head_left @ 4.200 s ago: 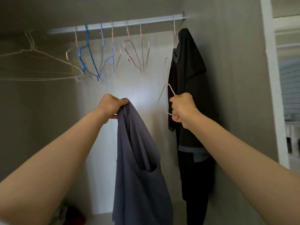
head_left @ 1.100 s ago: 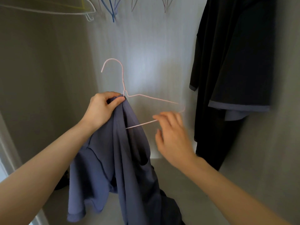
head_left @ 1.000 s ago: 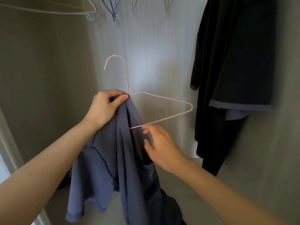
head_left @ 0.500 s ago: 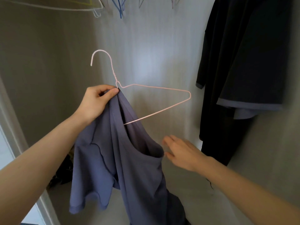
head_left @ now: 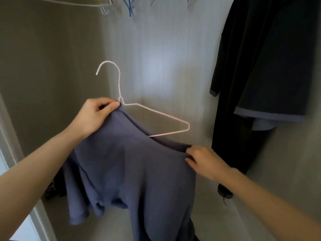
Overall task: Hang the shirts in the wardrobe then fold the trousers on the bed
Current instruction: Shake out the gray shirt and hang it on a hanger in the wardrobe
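Left hand [head_left: 93, 115]: I've got it pinching the neck of the pink wire hanger [head_left: 119, 86] together with the collar of the blue-grey shirt [head_left: 130, 167], thumb on top, hook pointing up.
Right hand [head_left: 206, 162]: fingers curled over the far edge of the shirt's neckline, stretching it out to the right.
Shirt position: held in front of the wardrobe [head_left: 156, 49], draped from my two grips, body and one sleeve dangling low, not on the rail.
Hanger status: the right-hand arm and corner poke out bare above the cloth; the left-hand arm is hidden, so I cannot tell if it is seated.
Step in hand: by my reading, dressing the hanger, with that exposed corner to be covered next.
Doing it well: lift the stretched neckline up and over the bare corner, hold the hanger neck steady, then let the shoulder seam settle on the wire so it hangs level.
Watch for: thin wire, slippery hold; a lopsided shirt will likely slide off.
Right side: black garment [head_left: 260, 66] hangs close by, crowding the space.
Overhead: empty hangers [head_left: 129, 7] at the top edge; the rail itself is out of view.
Floor, lower left: dark clutter [head_left: 52, 188], too blurred to name.
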Demonstrator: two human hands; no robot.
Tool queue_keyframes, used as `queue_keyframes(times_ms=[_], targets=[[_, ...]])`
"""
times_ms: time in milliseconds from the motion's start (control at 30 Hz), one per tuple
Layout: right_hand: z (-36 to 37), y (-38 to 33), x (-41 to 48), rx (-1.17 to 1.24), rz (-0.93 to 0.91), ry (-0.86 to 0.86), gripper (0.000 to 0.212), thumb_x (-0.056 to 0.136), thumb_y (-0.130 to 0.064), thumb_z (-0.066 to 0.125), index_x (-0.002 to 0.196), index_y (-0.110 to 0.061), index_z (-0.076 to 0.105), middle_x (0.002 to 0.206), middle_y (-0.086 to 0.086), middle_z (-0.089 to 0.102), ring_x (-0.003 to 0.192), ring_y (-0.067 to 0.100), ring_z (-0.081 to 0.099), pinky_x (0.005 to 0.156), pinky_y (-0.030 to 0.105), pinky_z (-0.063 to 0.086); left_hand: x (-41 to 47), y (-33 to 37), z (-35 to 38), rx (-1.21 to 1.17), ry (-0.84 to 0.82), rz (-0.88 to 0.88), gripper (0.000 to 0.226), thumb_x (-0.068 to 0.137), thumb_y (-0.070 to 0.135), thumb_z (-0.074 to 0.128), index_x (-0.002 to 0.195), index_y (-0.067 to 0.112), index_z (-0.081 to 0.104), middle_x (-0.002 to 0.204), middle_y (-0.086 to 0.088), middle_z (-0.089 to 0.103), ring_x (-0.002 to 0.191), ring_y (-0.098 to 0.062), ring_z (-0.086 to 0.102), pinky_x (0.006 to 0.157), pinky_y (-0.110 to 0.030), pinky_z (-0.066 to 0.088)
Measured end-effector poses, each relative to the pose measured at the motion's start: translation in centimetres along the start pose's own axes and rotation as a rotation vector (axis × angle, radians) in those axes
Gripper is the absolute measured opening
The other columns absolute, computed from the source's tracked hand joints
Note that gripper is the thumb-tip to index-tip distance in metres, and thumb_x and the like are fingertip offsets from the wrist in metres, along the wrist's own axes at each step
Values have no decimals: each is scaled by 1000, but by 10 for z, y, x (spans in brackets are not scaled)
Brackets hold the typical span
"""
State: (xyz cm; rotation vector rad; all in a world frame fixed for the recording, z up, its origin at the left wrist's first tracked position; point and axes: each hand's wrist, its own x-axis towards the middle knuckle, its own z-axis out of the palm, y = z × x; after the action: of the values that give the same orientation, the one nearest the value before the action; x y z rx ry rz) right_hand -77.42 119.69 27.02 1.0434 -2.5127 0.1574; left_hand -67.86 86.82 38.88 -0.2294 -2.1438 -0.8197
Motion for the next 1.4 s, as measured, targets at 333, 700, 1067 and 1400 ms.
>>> queue_keyframes(times_ms=[333, 700, 1067, 1400], targets=[[-64, -8, 25, 412, -36, 232, 12, 94, -15, 52, 84, -19, 55, 83, -2, 54, 78, 13, 51, 70, 22, 39, -10, 7, 28, 116, -115, 80, 11, 95, 29, 63, 90, 26, 72, 91, 6, 69, 92, -16, 64, 88, -32, 45], [-109, 2, 26, 614, 176, 534, 13, 80, -11, 51, 69, -11, 58, 69, 2, 60, 68, 13, 54, 64, 25, 39, -5, -6, 21, 194, -152, 99, 12, 97, 31, 56, 88, 31, 64, 81, 5, 68, 80, -14, 63, 78, -25, 43], [-131, 22, 30, 636, 125, 448, 56, 76, 10, 60, 102, -39, 56, 97, -3, 48, 85, 15, 52, 79, 18, 41, 18, -3, -11, 53, 142, 25, 25, 100, 24, 56, 82, 9, 62, 78, -12, 63, 74, -19, 53, 72, -31, 40], [-81, -22, 21, 633, 137, 430, 31, 82, 5, 63, 84, -24, 55, 71, -10, 59, 66, 7, 59, 61, 9, 43, 26, 17, -9, 131, 48, 95, 16, 99, 27, 57, 84, 24, 63, 76, 4, 64, 73, -12, 53, 72, -29, 40]])
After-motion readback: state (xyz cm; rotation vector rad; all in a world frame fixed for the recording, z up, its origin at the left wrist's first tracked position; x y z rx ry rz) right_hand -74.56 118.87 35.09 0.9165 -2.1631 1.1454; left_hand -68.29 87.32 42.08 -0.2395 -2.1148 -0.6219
